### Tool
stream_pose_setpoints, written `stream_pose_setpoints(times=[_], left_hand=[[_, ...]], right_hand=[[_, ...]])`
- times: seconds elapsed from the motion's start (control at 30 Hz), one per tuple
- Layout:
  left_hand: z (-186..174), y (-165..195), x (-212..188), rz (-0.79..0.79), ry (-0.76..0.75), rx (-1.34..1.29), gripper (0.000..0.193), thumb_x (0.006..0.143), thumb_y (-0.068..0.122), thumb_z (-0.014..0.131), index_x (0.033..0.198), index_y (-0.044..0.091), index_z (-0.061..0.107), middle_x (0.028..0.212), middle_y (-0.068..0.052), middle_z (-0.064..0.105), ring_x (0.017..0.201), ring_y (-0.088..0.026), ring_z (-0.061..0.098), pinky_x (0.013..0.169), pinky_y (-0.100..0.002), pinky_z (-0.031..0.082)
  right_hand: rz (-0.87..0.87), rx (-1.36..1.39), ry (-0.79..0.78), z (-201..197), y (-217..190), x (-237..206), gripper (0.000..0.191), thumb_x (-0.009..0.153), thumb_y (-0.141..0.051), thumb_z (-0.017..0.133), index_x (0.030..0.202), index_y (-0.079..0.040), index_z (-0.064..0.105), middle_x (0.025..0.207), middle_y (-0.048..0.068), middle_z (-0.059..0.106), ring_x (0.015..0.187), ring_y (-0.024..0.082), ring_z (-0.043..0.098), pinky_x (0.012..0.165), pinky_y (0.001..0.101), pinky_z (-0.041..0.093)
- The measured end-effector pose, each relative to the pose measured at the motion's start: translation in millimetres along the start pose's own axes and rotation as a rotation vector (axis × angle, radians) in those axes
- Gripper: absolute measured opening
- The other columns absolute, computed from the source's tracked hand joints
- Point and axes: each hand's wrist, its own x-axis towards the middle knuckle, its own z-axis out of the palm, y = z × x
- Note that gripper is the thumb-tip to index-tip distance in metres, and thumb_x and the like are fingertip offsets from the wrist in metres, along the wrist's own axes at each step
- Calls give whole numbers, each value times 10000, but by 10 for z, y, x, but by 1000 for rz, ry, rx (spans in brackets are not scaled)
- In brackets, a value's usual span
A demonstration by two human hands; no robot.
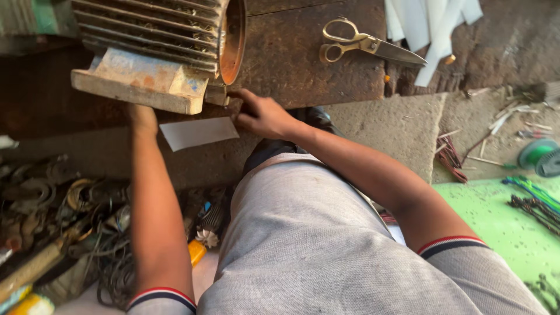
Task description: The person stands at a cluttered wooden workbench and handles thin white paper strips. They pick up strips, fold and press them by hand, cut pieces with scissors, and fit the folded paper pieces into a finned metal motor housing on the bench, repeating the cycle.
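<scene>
Two bare hands meet at a ribbed grey motor housing (151,29), rusty at its round open end, which sits on the dark wooden bench (303,52) at 11 o'clock. Left hand (142,116) goes under the housing's flat foot, fingers hidden (grip impossible to tell). At centre, a white paper slip (198,133) hangs at the bench edge. Right hand (262,114) curls at the housing's lower rim, just beside the slip. At 1 o'clock lie brass-handled scissors (364,45) and white paper strips (431,26).
</scene>
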Motion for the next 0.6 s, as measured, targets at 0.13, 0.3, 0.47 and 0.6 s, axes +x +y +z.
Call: stream_pose_setpoints(times=[0.13, 0.3, 0.47, 0.6], left_hand=[[259, 90, 27, 121, 125, 26, 611, 1081, 418, 523, 1466, -55, 489, 1562, -200, 482, 1428, -326, 460, 1214, -429, 370], [415, 327, 11, 89, 96, 259, 679, 1069, 496, 435, 1501, -28, 456, 1561, -249, 461, 1432, -387, 445, 1190, -465, 353], [550, 785, -392, -18, 149, 459, 799, 1043, 620, 284, 1549, 14, 403, 1511, -278, 510, 1380, -450, 509, 1156, -503, 431], [257, 1534, -445, -9, 122, 562, 895, 1078, 714, 264, 1498, -74, 314, 1545, -372, 336, 1379, -555, 368, 1080, -636, 304]], right_hand=[[74, -24, 26, 60, -32, 151, 664, 943, -257, 655, 1517, -99, 360, 1143, 210, 743, 1015, 344, 726, 918, 451, 566], [176, -94, 6, 189, -44, 162, 762, 905, -275, 641, 1543, -90, 267, 1071, 230, 740, 877, 372, 764, 861, 453, 582], [29, -191, 219, 4, -217, -80, 719, 895, -286, 708, 1487, -40, 384, 1150, 293, 722, 1032, 396, 716, 938, 450, 554], [4, -254, 110, -134, -654, -250, 707, 886, -322, 723, 1456, -17, 437, 1210, 269, 716, 1094, 367, 706, 994, 428, 539]])
